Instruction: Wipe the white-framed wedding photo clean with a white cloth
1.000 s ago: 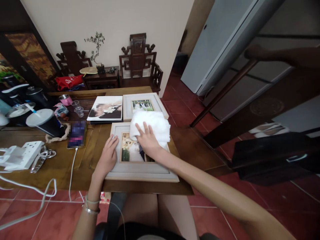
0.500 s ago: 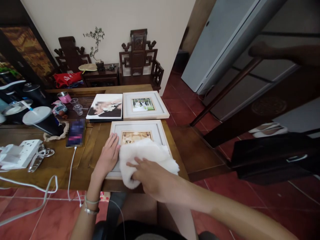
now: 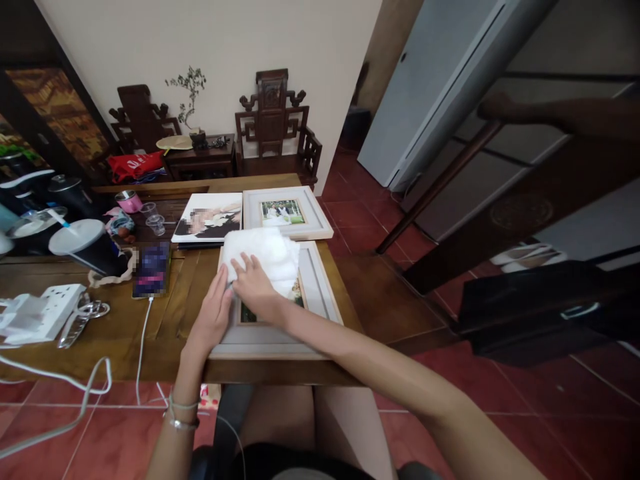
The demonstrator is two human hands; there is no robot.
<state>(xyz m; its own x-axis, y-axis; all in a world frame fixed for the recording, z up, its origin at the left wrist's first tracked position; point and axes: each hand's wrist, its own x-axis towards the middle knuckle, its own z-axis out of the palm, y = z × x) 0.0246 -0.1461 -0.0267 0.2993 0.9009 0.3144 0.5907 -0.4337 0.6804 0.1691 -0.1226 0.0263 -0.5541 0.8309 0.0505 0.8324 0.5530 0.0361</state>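
Note:
A framed picture [image 3: 319,313] with a pale wooden border lies flat at the table's near edge. Over its upper left part spreads a fluffy white cloth [image 3: 265,250], which hides the top of the photo. My right hand [image 3: 255,283] presses on this cloth, fingers bent over it. Along the frame's left side rests my left hand [image 3: 214,310], fingers stretched out and close together, holding nothing.
Behind lie a second framed photo [image 3: 283,212] and a photo album [image 3: 209,217]. To the left are a phone [image 3: 151,270] on a cable, a lidded cup [image 3: 87,243], a power strip [image 3: 60,310] and a hair clip [image 3: 83,320]. A wooden chair [image 3: 480,207] stands right.
My right hand has slid the cloth from the frame's lower part up to its upper left, uncovering the lower right. My left hand stays at the left edge.

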